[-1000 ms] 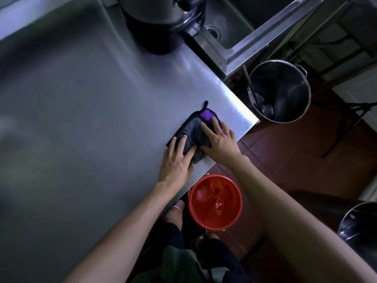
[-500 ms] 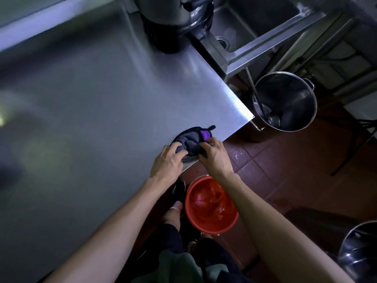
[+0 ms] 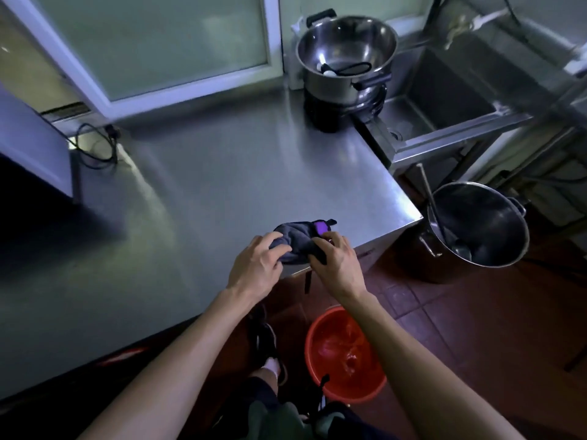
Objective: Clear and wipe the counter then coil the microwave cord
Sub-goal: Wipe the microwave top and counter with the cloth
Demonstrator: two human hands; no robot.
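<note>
A dark grey cloth (image 3: 297, 238) with a purple tag lies bunched at the near edge of the steel counter (image 3: 241, 173). My left hand (image 3: 255, 265) grips its left side and my right hand (image 3: 336, 262) grips its right side, both fingers curled into the fabric. At the far left stands the white microwave (image 3: 31, 144), cut off by the frame edge. Its black cord (image 3: 95, 147) lies loosely looped on the counter behind it, beside the window frame.
A steel bowl (image 3: 346, 49) sits on a black-based appliance at the counter's back right. A sink (image 3: 444, 90) adjoins on the right. On the floor stand a large steel pot (image 3: 479, 227) with a ladle and a red bucket (image 3: 344, 354) of water.
Both hands went from pressing flat on the spread cloth to gathering it into a bunch at the counter edge. The view tilted up, bringing the microwave and cord into sight.
</note>
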